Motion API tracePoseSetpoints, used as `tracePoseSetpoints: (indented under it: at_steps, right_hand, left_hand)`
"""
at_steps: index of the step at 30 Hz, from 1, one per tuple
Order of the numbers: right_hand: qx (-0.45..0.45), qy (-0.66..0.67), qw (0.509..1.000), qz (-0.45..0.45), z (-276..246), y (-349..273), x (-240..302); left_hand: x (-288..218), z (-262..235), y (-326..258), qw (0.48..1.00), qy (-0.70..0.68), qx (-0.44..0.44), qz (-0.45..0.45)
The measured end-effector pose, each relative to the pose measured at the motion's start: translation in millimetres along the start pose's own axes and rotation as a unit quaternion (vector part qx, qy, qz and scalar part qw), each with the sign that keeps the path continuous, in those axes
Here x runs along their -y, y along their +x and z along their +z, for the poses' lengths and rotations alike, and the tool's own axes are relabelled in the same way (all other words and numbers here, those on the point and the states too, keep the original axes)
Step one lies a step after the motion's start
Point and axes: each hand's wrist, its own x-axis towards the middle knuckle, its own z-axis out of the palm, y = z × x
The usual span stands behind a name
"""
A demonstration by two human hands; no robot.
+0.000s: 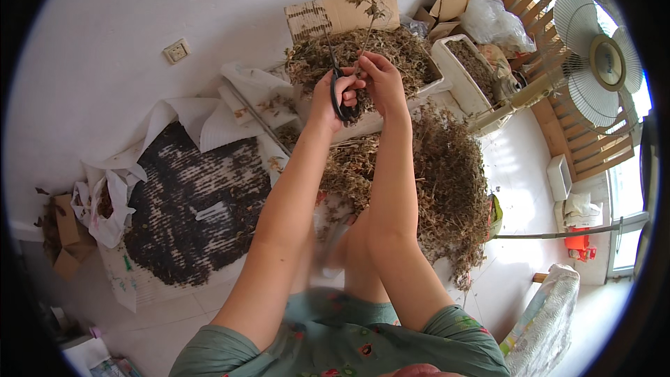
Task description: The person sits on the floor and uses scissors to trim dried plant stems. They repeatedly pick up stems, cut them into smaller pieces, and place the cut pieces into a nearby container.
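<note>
Along the lower edge I see a green patterned garment [314,342]; past it, at upper centre, the left hand [326,100] has its grip wrapped round black-handled scissors [336,107], blades pointing up the frame; just beside it, the right hand [385,84] has its grip pinched on a dried leafy stem [375,10], which rises toward the top; right of centre I make out a loose dried-plant heap [450,174]; farther up, another heap [412,56]; at upper right, a fan [607,63].
</note>
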Motion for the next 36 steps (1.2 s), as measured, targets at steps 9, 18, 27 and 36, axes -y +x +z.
tracePoseSetpoints:
  at_steps: [9, 18, 27, 36]
  right_hand:
    - [-0.131, -0.086, 0.986, -0.050, -20, 5, 12]
    - [0.003, 0.370, 0.922, -0.110, -57, -7, 33]
    - [-0.080, 0.292, 0.951, -0.057, -52, -8, 38]
    - [-0.081, 0.292, 0.953, -0.026, -71, 5, 17]
  left_hand:
    - [-27, 0, -26, 0.984, 0.110, 0.080, -0.119]
    - [-39, -19, -41, 0.948, 0.152, 0.152, -0.233]
    - [-32, -22, -37, 0.959, 0.130, 0.150, -0.202]
    - [-30, -12, -38, 0.969, 0.158, 0.117, -0.152]
